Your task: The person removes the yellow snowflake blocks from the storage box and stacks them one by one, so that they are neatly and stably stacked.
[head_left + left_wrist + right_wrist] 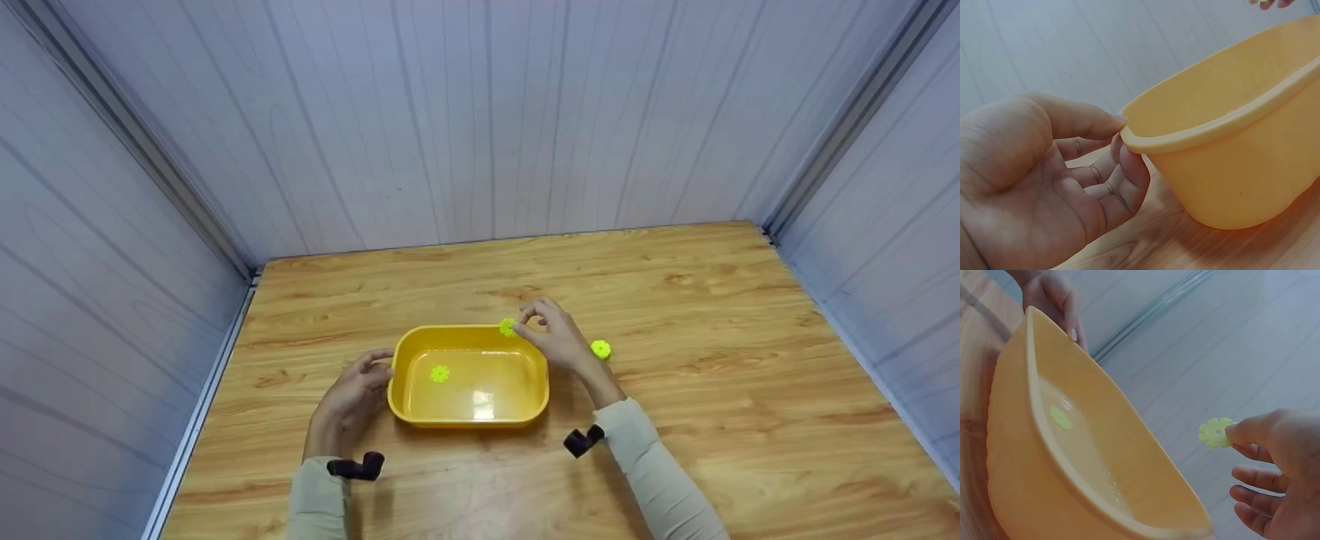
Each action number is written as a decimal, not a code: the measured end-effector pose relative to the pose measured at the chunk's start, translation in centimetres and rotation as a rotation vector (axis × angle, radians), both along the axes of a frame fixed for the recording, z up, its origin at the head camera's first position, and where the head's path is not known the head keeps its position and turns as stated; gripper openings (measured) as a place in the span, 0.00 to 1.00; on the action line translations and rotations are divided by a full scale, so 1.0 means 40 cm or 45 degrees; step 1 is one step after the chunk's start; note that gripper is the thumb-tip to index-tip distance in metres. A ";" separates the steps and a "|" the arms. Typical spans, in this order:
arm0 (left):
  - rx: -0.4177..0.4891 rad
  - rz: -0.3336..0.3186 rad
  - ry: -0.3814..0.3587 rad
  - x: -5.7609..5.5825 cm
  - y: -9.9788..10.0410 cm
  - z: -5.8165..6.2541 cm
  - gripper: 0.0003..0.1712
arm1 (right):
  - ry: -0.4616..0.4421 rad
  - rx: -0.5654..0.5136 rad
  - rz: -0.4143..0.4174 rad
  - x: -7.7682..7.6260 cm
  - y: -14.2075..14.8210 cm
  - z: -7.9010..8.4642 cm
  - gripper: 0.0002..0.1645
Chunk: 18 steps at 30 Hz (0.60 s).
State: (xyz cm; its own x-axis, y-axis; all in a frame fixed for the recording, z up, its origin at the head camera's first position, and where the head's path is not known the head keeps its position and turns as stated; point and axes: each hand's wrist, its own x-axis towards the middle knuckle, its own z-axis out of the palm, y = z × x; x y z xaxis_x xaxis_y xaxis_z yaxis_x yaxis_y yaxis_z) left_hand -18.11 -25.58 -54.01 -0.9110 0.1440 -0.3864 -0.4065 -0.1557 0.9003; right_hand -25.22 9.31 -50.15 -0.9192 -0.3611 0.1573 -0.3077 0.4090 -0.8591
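Note:
A yellow plastic basin (pixel 469 420) stands on the table, and one yellow-green notched disc (pixel 439 373) lies flat on its floor. At the basin's left end, my left hand (pixel 1033 174) pinches the rim between thumb and curled fingers. My right hand (pixel 559 341) is above the basin's far right corner. Between its thumb and index finger it pinches another notched disc (pixel 1216 433) by the edge, while the other fingers are loosely bent. Just right of that hand, a further yellow-green notched piece (pixel 601 349) sits on the table; whether it is one disc or a stack I cannot tell.
The wood-grain table (pixel 712 315) is bounded by a pale panel wall (pixel 450 135) at the back and by side walls (pixel 90 262) to the left and right. Each wrist carries a black camera mount (pixel 358 466) over its sleeve.

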 end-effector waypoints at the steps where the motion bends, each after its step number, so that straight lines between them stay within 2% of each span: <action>1: 0.001 0.000 -0.003 -0.001 0.000 0.000 0.27 | 0.002 0.005 -0.009 -0.002 0.005 0.001 0.08; 18: 0.012 -0.002 -0.003 -0.001 -0.004 -0.001 0.26 | -0.016 -0.018 -0.108 -0.012 0.097 -0.008 0.10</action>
